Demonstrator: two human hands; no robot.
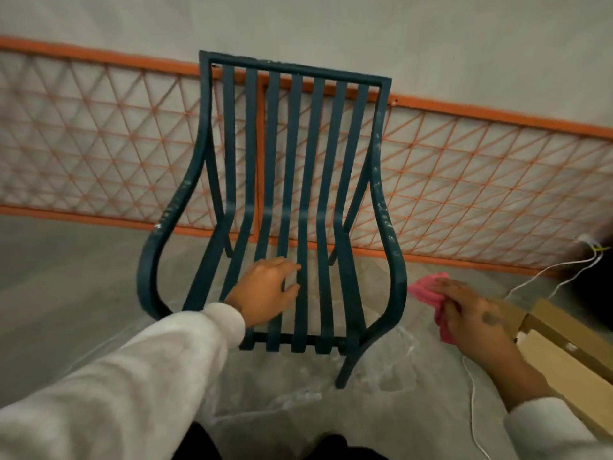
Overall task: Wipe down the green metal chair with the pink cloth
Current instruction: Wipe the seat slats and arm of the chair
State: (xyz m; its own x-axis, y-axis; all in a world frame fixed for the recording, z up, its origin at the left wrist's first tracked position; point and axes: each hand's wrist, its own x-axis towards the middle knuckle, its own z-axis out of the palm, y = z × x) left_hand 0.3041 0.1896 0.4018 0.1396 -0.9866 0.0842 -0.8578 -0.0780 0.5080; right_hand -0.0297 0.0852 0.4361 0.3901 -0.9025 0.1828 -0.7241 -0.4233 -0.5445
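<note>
Pale grey fleece sleeve (pixel 109 376) of the left arm fills the lower left, nearest the lens, running up to the wrist at the chair's seat. Left hand (pixel 265 290) lies palm down on the seat slats of the dark green slatted metal chair (pixel 295 194); fingers loosely spread, fingertips (pixel 292 267) touching the middle slats, nothing gripped.

Right hand (pixel 471 317) is out to the right of the chair, off its frame, fingers extended and flat, pressing down on the crumpled pink cloth (pixel 428 290). Cloth sits under the fingers and palm, a bunch of it showing past the fingertips toward the chair and a strip along the hand's left edge. Whether the thumb pinches the cloth cannot be told; it is hidden. Cloth lies just beside the chair's right armrest, apart from the metal, over the clear plastic sheeting (pixel 381 366) spread on the floor.

Chair faces the camera, back slats upright, curved armrests flecked with white marks. Behind it, an orange-framed lattice railing (pixel 464 167) against a pale wall.

Right of the hand: flat brown cardboard boxes (pixel 564 356), partly under the wrist. Thin white cables (pixel 564 270) trail from the far right corner, one running down along the floor near the right forearm.
</note>
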